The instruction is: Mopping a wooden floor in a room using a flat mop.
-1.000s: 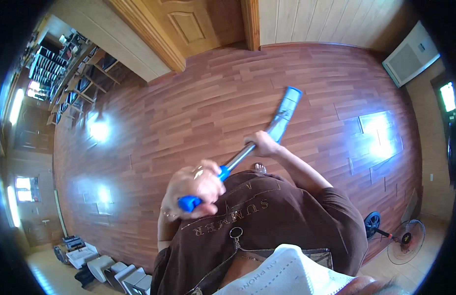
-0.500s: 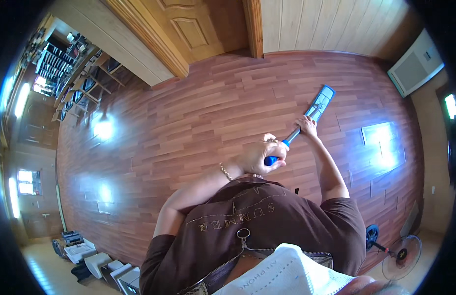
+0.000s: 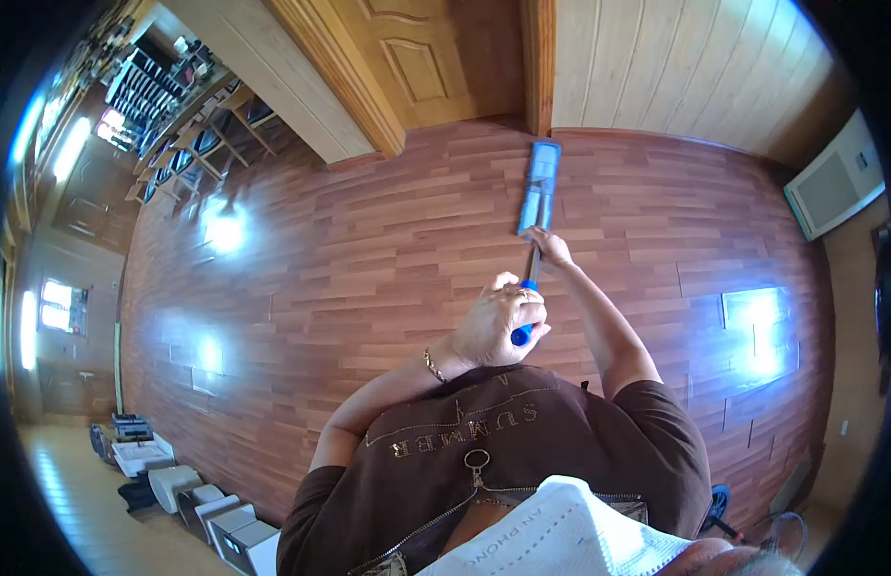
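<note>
A flat mop [image 3: 546, 165] with a light blue rectangular head lies on the wood-plank floor ahead of me, its head pointing away toward the door frame. My left hand [image 3: 500, 322], with a gold bracelet at the wrist, is wrapped round the blue grip at the top end of the handle, close to my chest. Farther down, my right hand [image 3: 551, 249] closes round the grey metal pole just short of the mop head, as seen from above.
Ahead stand a wooden door [image 3: 436, 72] and a panelled wall [image 3: 657, 72]. A white box-shaped unit [image 3: 834, 178] is at the right wall. Chairs [image 3: 205, 144] line a counter at far left; several white and dark items [image 3: 172, 485] sit lower left. A fan's dark base [image 3: 719, 504] is lower right.
The mop head has swung left across the floor, from pointing right to nearly straight ahead. My right hand moved left with the pole; my left hand shifted slightly left and nearer.
</note>
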